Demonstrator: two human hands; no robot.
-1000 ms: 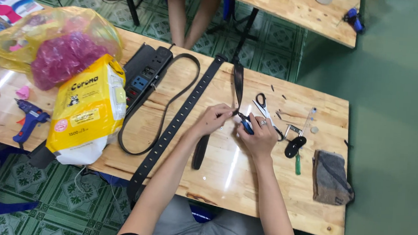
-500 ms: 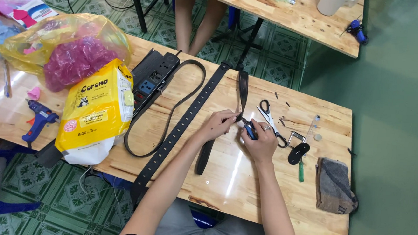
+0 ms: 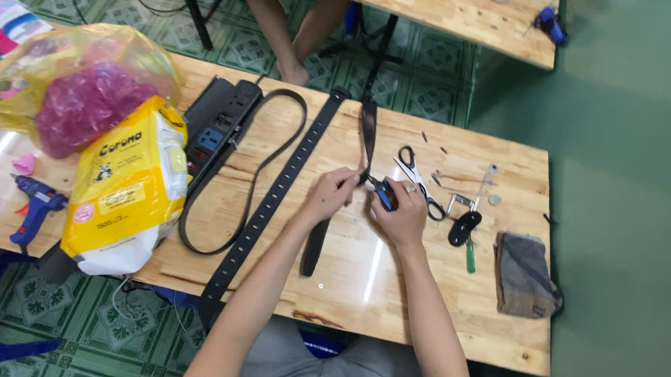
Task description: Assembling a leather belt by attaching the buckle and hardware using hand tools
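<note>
Both hands meet at mid-table over a narrow black strap [image 3: 368, 128]. The left hand [image 3: 331, 196] pinches the strap between thumb and fingers. The right hand [image 3: 402, 216] is closed around a blue-handled tool [image 3: 382, 193], its tip touching the strap just beside the left fingertips. The strap's long axis runs away from the person, from the near edge of the wooden table [image 3: 437, 311] to the far edge; the hands grip its middle. Scissors [image 3: 418, 178] lie just right of the right hand. A wider perforated belt [image 3: 273, 200] lies to the left, untouched.
</note>
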